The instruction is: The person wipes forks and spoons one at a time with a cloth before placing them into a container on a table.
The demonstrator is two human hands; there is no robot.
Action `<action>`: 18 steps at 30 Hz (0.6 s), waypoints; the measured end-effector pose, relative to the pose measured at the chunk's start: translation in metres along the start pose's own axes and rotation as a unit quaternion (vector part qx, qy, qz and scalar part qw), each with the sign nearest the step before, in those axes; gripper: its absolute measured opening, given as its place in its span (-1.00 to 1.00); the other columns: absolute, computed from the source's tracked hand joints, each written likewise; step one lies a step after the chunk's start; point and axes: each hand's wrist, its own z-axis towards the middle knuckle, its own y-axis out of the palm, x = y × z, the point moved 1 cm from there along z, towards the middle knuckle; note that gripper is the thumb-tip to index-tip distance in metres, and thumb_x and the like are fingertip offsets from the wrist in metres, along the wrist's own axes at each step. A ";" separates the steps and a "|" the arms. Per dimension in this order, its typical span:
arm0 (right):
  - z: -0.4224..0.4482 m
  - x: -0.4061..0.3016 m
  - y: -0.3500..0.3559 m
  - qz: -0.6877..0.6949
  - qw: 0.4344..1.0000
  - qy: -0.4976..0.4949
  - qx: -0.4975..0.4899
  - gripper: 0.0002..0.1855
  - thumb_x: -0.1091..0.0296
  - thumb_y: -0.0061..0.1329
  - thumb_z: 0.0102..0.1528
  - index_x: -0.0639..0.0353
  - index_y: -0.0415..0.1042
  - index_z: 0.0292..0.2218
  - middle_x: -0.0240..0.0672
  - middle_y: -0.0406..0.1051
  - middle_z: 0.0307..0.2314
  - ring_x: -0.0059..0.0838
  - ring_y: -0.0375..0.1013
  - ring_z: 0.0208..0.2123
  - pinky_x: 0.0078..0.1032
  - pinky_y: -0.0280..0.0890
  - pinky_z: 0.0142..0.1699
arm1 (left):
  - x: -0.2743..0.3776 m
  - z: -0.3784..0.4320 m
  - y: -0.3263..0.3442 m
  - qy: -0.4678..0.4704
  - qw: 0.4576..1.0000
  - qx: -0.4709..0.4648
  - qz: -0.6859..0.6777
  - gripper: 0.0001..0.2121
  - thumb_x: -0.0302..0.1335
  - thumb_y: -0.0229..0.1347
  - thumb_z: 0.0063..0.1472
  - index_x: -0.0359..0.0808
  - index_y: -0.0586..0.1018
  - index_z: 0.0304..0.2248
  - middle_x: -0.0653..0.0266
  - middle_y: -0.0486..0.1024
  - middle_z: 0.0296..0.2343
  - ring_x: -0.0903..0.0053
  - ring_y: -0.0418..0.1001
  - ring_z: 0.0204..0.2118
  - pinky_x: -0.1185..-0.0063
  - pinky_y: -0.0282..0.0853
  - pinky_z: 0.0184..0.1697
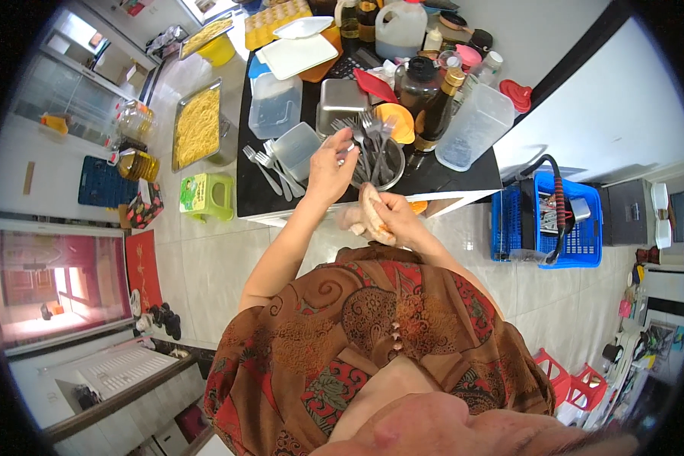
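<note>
My left hand (332, 168) is raised at the left rim of a round metal container (398, 171) full of metal forks (376, 149); its fingers touch or nearly touch them, and whether it holds one I cannot tell. A pale cloth (374, 214) is gripped in my right hand (402, 216), just in front of the table edge. Several loose forks (273, 171) lie on the black tabletop (249, 196) to the left, beside a translucent plastic box (302, 149).
Dark glass bottles (438, 114), a tall clear container (474, 128) and a steel box (343, 105) crowd the table. On the floor stand a green stool (219, 196) at left and a blue basket (581, 245) at right. A steel tray of noodles (196, 128) is beyond the stool.
</note>
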 end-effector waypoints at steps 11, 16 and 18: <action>0.034 -0.025 0.049 0.185 0.978 0.091 -0.024 -0.70 0.27 -0.30 0.19 0.30 0.28 -0.15 -0.30 0.38 -0.31 -0.55 0.41 -0.31 -0.58 0.35 -0.22 | -0.019 -0.079 -0.065 -0.153 0.946 -0.232 -0.167 -0.62 -0.47 0.02 0.13 -0.42 0.34 -0.06 0.28 0.42 -0.23 0.67 0.35 -0.20 0.62 0.27 -0.12; 0.035 -0.008 0.060 0.091 0.986 0.102 -0.098 -0.63 0.24 -0.27 0.17 0.38 0.28 -0.12 -0.26 0.37 -0.26 -0.53 0.41 -0.27 -0.56 0.32 -0.18 | -0.034 -0.081 -0.088 -0.196 0.914 -0.058 -0.349 -0.75 -0.47 -0.02 0.16 -0.48 0.45 -0.22 0.29 0.49 -0.37 0.69 0.43 -0.37 0.68 0.37 -0.29; 0.043 0.010 0.064 -0.014 0.984 0.134 -0.117 -0.59 0.21 -0.26 0.16 0.40 0.28 -0.11 -0.25 0.38 -0.24 -0.55 0.39 -0.25 -0.59 0.28 -0.14 | -0.060 -0.087 -0.093 -0.223 0.905 0.006 -0.362 -0.75 -0.42 -0.03 0.18 -0.47 0.46 -0.24 0.26 0.49 -0.37 0.66 0.45 -0.38 0.66 0.38 -0.30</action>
